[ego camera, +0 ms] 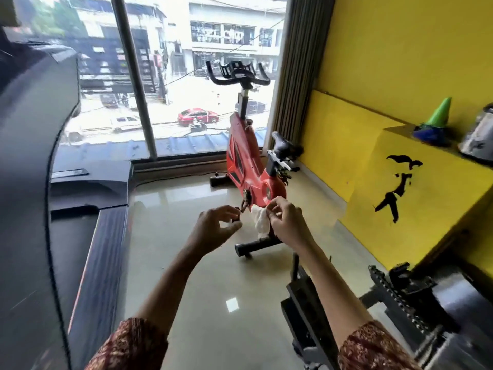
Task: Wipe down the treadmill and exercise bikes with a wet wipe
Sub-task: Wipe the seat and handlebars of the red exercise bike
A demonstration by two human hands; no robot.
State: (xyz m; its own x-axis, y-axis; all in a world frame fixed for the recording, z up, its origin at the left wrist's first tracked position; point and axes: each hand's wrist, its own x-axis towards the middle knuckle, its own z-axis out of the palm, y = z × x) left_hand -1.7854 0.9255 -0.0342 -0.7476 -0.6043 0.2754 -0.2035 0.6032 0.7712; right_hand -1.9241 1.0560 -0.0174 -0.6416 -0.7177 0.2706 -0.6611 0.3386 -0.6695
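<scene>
Glossy tiled floor; right hand grip pinching crumpled white wipe; left hand slack, empty

Right hand pinches white wipe before red bike.

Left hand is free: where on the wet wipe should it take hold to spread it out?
Pinch the loose lower end of the wet wipe, probably coming in from the left with the left hand. The right hand pinches the wipe's top, so it hangs bunched, with the lower end free and nearest the left hand's fingers.
</scene>
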